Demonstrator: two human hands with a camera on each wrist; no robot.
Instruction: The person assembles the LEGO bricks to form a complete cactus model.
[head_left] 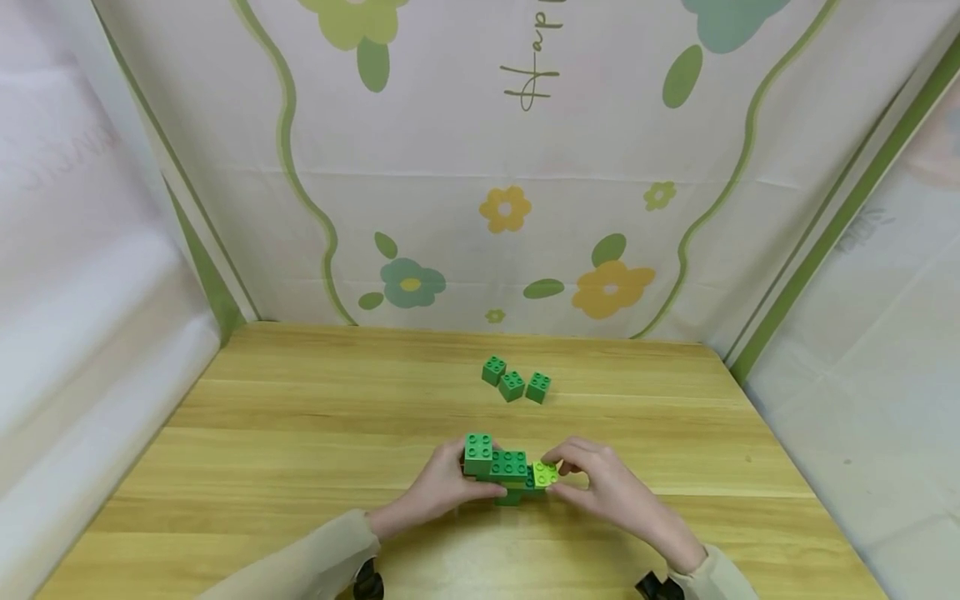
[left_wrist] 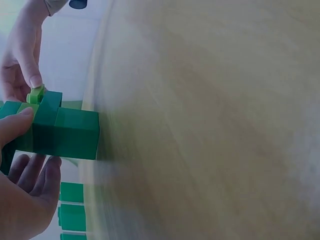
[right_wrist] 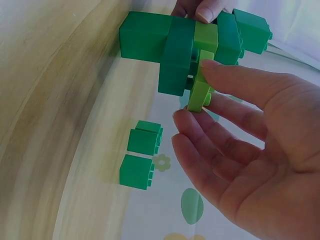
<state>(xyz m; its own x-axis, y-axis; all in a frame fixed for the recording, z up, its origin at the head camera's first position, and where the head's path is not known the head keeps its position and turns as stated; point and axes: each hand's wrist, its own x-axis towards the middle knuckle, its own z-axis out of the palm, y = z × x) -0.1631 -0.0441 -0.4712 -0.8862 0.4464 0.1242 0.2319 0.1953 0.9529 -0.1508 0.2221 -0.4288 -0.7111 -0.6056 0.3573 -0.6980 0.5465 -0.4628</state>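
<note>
My left hand grips a stacked toy brick build of dark green bricks with a lime green layer, thumb on its near side. At the left end of the build a green brick stands highest. My right hand pinches a thin lime green brick between thumb and fingers. In the right wrist view, this lime brick sits right at the studs of the dark green brick that juts out at the build's right end. The left wrist view shows the build's underside block close to the tabletop.
Behind the hands, three loose green bricks stand on the wooden table, studs up. A white cloth with printed flowers hangs along the back, and more cloth walls the sides.
</note>
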